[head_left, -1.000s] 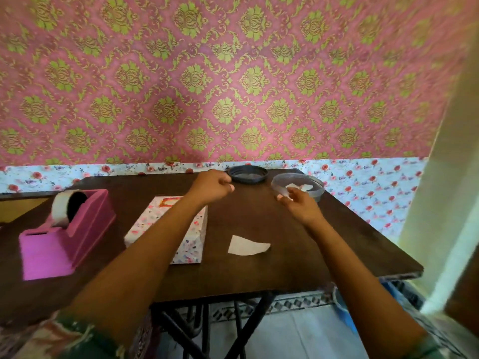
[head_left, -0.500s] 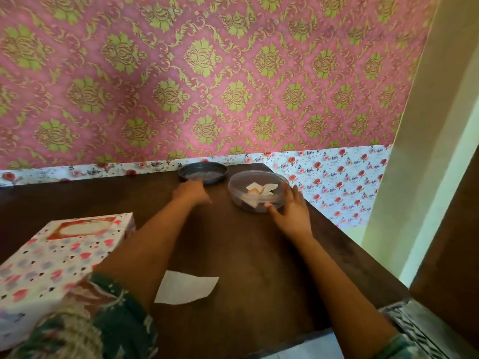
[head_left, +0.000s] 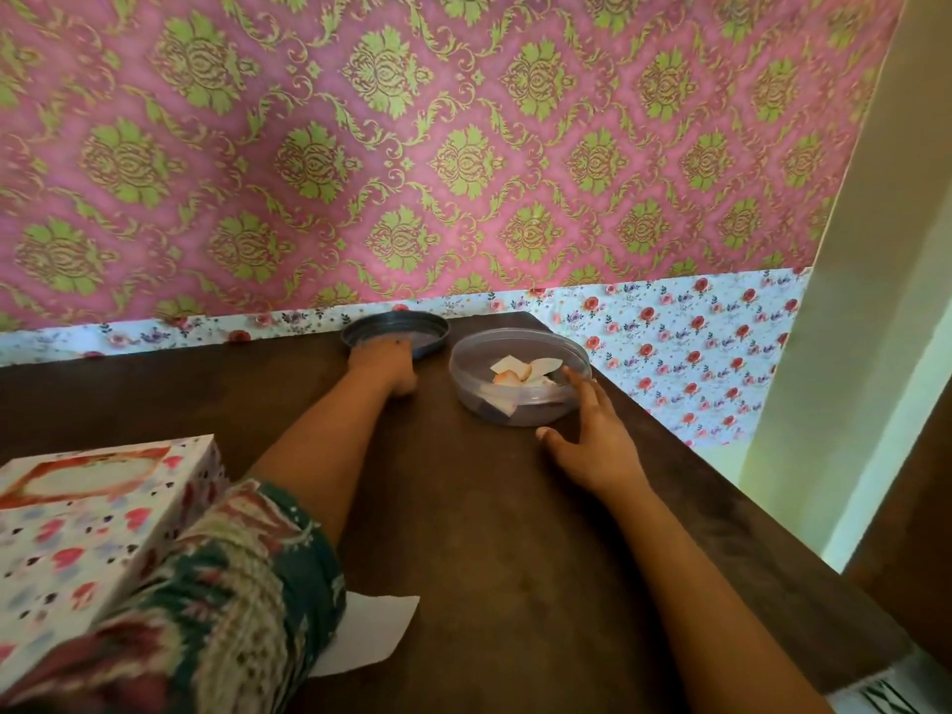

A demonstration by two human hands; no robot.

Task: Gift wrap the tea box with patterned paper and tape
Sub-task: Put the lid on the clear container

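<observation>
The tea box point(head_left: 98, 523), wrapped in white paper with hearts and a red-framed label, lies at the lower left, partly behind my patterned sleeve. My left hand point(head_left: 384, 371) reaches to the table's far edge, its fingers curled over the near rim of a grey round lid point(head_left: 412, 327). To its right, my right hand point(head_left: 592, 445) has spread fingers resting against the side of a clear round container point(head_left: 515, 412) that holds paper scraps. A white paper scrap point(head_left: 371, 631) lies near the front, under my left arm.
The dark wooden table point(head_left: 489, 533) ends just right of the container and drops off along a diagonal right edge. Behind it hangs pink and green patterned wallpaper point(head_left: 463, 146) with a floral strip below. A pale wall edge stands at the right.
The view has moved in and to the right, and the tape dispenser has left the frame. My left hand has reached forward onto the grey lid. My right hand has slid to the container's right side.
</observation>
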